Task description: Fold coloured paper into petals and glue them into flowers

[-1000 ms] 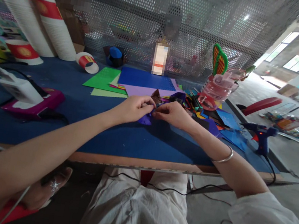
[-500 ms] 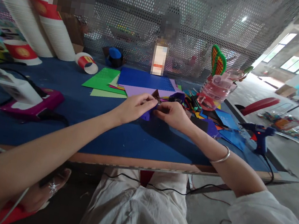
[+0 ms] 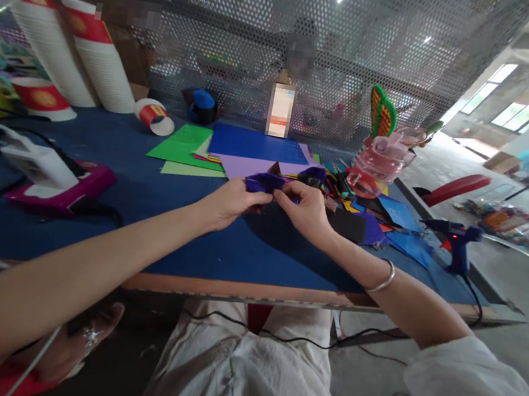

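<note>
A dark purple piece of paper or felt is held up between my two hands, just above the blue tabletop. My left hand pinches its near left edge, thumb on top. On the other side my right hand grips it with thumb and fingertips close to the left thumb. The piece looks folded or curved; its right part is hidden behind my right fingers. Behind the hands lie a blue sheet, a lilac sheet and a green sheet.
At the right edge stands a blue hot glue gun. Paper scraps lie beside a pink clear jar. Stacked paper cups and a purple power strip with cords are on the left. A perforated metal screen closes the back.
My hands have turned the purple piece: it hung below my fingers before and now shows above them. My left hand has rolled, bringing its thumb along the near edge.
</note>
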`<control>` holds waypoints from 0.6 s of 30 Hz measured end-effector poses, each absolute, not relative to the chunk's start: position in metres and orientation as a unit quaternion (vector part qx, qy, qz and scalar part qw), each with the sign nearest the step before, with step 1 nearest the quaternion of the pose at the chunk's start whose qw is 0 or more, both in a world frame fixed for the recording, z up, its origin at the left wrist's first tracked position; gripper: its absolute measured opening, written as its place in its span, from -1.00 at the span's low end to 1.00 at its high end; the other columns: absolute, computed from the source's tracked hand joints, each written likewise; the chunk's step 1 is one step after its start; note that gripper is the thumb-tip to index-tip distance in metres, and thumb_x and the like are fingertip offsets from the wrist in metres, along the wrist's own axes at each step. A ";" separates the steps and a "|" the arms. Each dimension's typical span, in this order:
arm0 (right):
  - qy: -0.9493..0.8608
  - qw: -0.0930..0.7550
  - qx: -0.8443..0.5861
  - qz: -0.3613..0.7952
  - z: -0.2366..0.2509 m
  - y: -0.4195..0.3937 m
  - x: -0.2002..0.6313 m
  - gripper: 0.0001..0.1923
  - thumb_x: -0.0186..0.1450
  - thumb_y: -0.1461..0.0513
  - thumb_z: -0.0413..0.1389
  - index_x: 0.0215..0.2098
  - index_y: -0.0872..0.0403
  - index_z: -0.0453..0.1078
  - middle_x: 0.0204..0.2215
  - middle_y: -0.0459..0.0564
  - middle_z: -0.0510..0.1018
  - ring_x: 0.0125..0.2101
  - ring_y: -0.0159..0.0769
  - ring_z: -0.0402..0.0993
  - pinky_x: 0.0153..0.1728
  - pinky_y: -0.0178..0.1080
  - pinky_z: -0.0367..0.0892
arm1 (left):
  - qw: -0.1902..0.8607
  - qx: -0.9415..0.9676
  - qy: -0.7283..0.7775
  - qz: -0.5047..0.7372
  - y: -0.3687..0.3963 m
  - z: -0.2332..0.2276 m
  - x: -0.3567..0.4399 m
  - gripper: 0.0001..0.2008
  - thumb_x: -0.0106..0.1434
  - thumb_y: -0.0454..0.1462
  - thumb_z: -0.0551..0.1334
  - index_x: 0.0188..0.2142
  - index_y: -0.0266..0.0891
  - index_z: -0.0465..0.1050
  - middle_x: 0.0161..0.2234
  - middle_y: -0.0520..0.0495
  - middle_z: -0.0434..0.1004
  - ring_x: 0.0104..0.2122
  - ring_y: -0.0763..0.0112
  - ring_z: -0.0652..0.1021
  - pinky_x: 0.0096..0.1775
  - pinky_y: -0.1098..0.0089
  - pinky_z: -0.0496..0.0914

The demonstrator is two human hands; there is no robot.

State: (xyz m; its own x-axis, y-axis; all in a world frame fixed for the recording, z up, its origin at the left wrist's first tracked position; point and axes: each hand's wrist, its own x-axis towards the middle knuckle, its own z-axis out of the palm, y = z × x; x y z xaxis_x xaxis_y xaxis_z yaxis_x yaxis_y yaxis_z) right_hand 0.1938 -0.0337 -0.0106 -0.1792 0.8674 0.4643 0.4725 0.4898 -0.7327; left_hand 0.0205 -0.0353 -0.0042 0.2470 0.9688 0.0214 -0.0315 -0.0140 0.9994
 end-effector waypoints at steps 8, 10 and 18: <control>-0.717 0.478 -0.447 0.238 -0.009 -0.038 0.191 -0.72 0.29 0.09 0.17 -0.50 0.06 0.34 -0.50 -0.11 0.47 -0.42 -0.37 0.35 -0.34 -0.29 0.23 | 0.482 0.602 0.409 0.487 -0.037 -0.006 0.023 -0.90 0.08 -0.33 0.34 -0.46 -0.24 0.43 -0.55 0.08 0.42 -0.51 0.47 0.40 -0.35 0.40 0.36; -0.713 0.479 -0.449 0.246 -0.010 -0.039 0.191 -0.70 0.29 0.06 0.17 -0.50 0.05 0.33 -0.52 -0.12 0.44 -0.44 -0.38 0.33 -0.36 -0.29 0.21 | 0.467 0.605 0.413 0.495 -0.036 -0.007 0.023 -0.92 0.09 -0.35 0.33 -0.44 -0.24 0.43 -0.55 0.08 0.43 -0.51 0.46 0.41 -0.34 0.39 0.36; -0.709 0.470 -0.449 0.273 -0.019 -0.038 0.190 -0.55 0.26 -0.16 0.16 -0.44 0.04 0.38 -0.51 -0.08 0.45 -0.45 -0.34 0.28 -0.38 -0.26 0.16 | 0.381 0.652 0.432 0.493 -0.037 -0.005 0.022 -0.94 0.10 -0.38 0.27 -0.40 -0.22 0.45 -0.54 0.09 0.41 -0.51 0.44 0.40 -0.38 0.41 0.32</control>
